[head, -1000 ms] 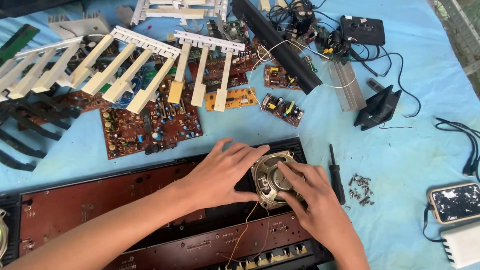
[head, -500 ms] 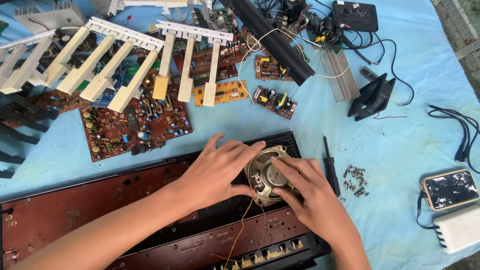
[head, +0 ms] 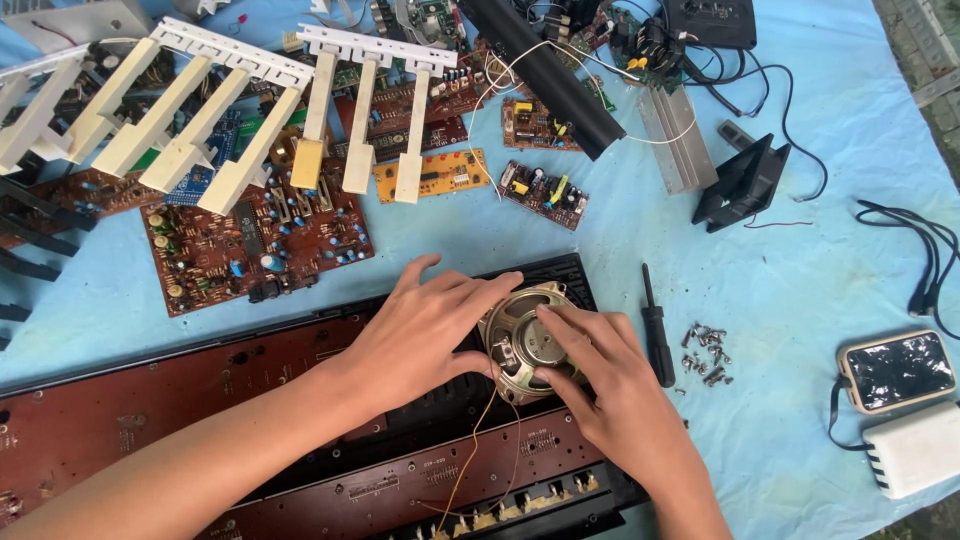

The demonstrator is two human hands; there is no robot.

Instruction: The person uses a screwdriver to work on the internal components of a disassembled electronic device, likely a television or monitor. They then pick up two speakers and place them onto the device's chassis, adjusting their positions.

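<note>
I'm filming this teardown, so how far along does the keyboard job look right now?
Done: white key strips and circuit boards lie out on the blue sheet; loose screws beside the screwdriver. In hand: left hand and right hand on the round speaker. Left: speaker wires attached.

Pale blue cloth spread flat as the work surface, slightly creased, lit by soft even daylight, strip of grey ground at the upper right corner

At my four o'clock lies a phone, its dark rectangular screen glaring, pale-rimmed, just above a white charger block.
</note>
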